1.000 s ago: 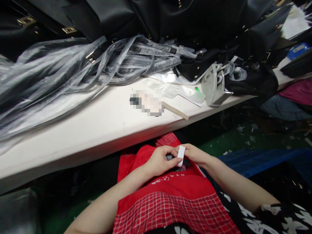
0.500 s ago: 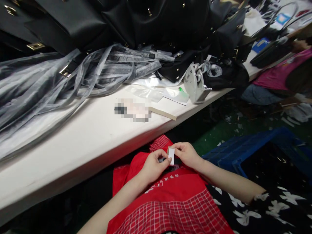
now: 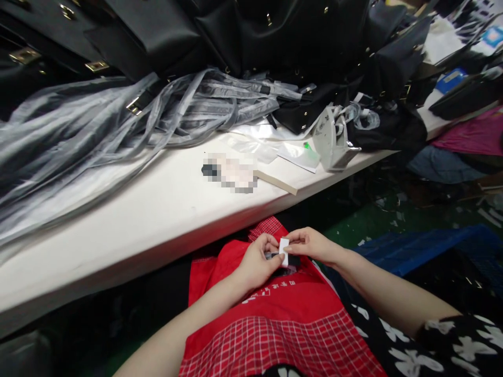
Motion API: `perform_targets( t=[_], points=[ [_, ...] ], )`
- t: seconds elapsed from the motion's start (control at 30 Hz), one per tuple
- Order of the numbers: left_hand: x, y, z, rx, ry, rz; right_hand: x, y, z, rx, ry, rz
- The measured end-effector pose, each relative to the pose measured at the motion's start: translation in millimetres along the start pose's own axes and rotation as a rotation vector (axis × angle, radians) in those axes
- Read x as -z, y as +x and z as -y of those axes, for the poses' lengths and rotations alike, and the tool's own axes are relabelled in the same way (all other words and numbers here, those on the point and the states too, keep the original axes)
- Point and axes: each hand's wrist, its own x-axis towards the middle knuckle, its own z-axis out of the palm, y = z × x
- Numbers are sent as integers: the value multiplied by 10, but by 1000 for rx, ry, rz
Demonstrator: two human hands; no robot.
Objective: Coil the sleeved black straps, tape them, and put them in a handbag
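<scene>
A small white tag is held over my lap, in front of the red apron. My left hand pinches its lower part between thumb and fingers. From the other side my right hand has its fingertips closed on the tag's upper edge. Behind and below the tag shows a dark strip, partly hidden by the fingers; I cannot tell what it belongs to.
A white table runs across in front of me. On it lie plastic-wrapped straps, a flat beige stick, a tape dispenser and black bags. At right stands a blue crate, and a person in pink is beyond.
My view has turned slightly left, so the table things appear farther right. Both hands still hold the tag, and the right fingers have shifted down onto its edge.
</scene>
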Motion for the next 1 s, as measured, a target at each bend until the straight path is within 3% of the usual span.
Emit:
perform_targets(
  t=[0.17, 0.33, 0.4, 0.5, 0.6, 0.7, 0.8, 0.9, 0.93, 1.0],
  points=[
    [-13, -29, 8, -39, 88, 16, 7, 36, -8, -61, 41, 19],
    [-5, -24, -8, -2, 225, -11, -1, 51, -34, -43, -91, -14],
    [31, 0, -39, 76, 261, 30, -39, 6, -28, 58, -266, -69],
    [131, 62, -138, 259, 89, 205, -101, -124, 16, 402, -708, -105],
    [236, 155, -297, 279, -201, 189, -135, -235, 48, 754, -1023, -115],
    [268, 285, -457, 199, -356, 106, -167, -261, 29, 881, -1135, -228],
    [221, 407, -538, 148, -344, 116, -184, -255, 44, 896, -1183, -323],
    [182, 462, -521, 115, -348, 145, -10, -252, 199, 934, -1207, -376],
    [181, 466, -498, 108, -353, 149, 128, -249, 292, 958, -1203, -446],
    [191, 465, -435, 88, -356, 158, 530, -238, 535, 1015, -1141, -730]
  ],
)
